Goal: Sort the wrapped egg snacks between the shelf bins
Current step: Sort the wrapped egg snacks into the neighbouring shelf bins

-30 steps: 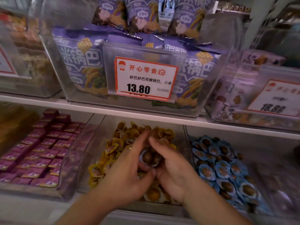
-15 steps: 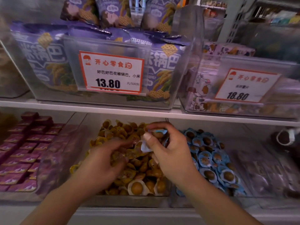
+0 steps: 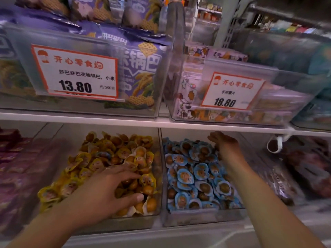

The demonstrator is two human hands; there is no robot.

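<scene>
Two clear bins sit side by side at the shelf's front edge: yellow-wrapped eggs (image 3: 114, 161) and blue-wrapped eggs (image 3: 193, 172). The left hand (image 3: 105, 192) rests spread on the yellow heap; the right hand (image 3: 223, 145) hovers over the blue, apparently empty. Packets look light and slippery; pinch the crimped rim.

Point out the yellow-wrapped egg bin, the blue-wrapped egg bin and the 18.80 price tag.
yellow-wrapped egg bin (image 3: 162, 158): head view, right wall.
blue-wrapped egg bin (image 3: 200, 216): head view, front wall.
18.80 price tag (image 3: 231, 92): head view, tag centre.
</scene>
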